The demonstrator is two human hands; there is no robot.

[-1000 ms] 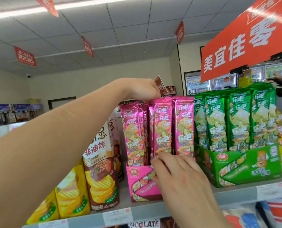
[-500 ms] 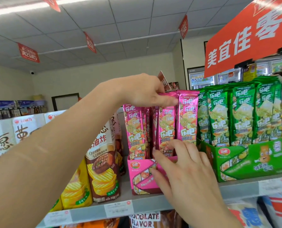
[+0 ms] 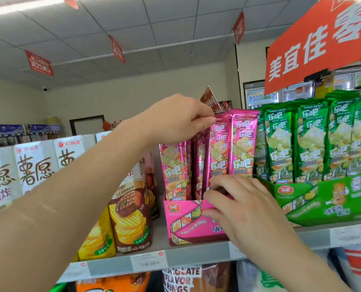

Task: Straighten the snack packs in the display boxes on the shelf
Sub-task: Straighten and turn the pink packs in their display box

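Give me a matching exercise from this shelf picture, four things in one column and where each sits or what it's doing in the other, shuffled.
Column one:
1. left hand
2. right hand
3. green display box
4. brown chip bag

Column two:
A. stands left of the pink display box
B. pinches the top of a pink snack pack
C. sits at the right end of the shelf
D. rests at the front lip of the pink box, fingers on the packs' lower ends

Pairs: 1-B, 2-D, 3-C, 4-A
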